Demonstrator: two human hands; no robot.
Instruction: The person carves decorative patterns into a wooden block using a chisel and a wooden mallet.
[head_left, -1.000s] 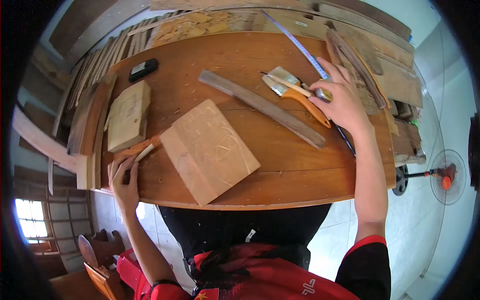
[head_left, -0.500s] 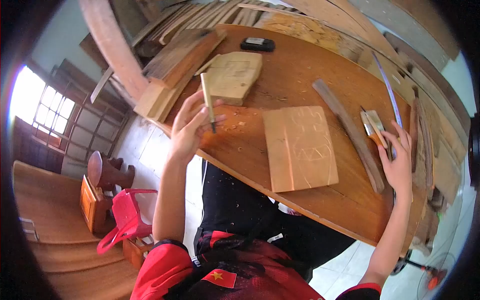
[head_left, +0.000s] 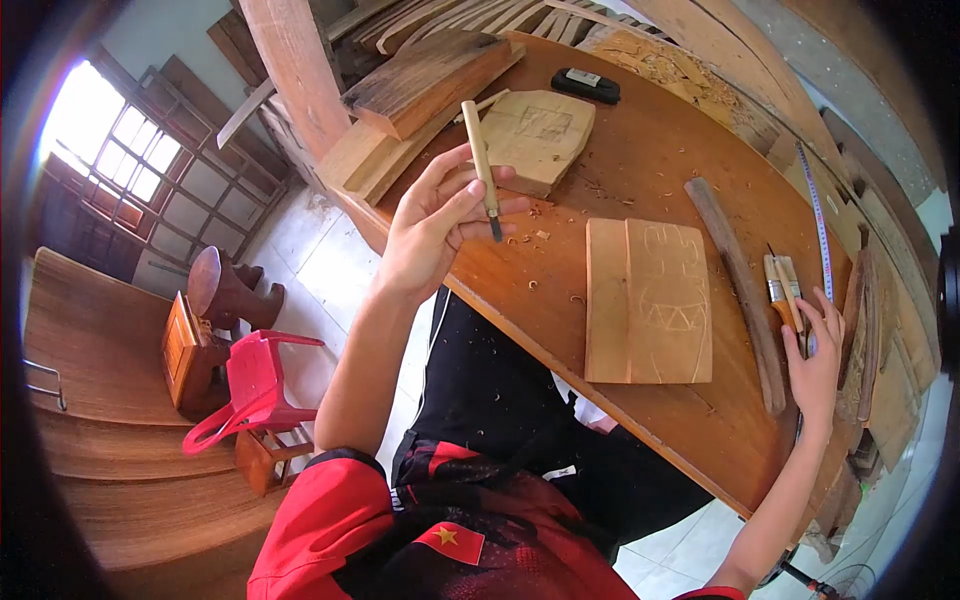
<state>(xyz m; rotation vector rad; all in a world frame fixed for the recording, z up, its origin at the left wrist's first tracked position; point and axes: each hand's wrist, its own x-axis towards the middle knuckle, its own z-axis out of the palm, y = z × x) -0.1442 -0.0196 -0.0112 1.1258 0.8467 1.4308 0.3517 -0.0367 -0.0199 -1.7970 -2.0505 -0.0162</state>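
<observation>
The left hand (head_left: pixel 432 220) was clamped lightly on a slim carving tool (head_left: pixel 480 160), held clear of the surface (head_left: pixel 735 455); the right hand (head_left: pixel 817 375) was at the tape measure (head_left: pixel 818 215), its grip too obscured to tell. Tool handling seemed the step in hand; any cut into the marked board (head_left: pixel 655 340), lying between both hands, called for a steadier hold.

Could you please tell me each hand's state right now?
Left hand: holding a wooden-handled carving tool.
Right hand: at the tape measure; whether it grips cannot be told.
</observation>
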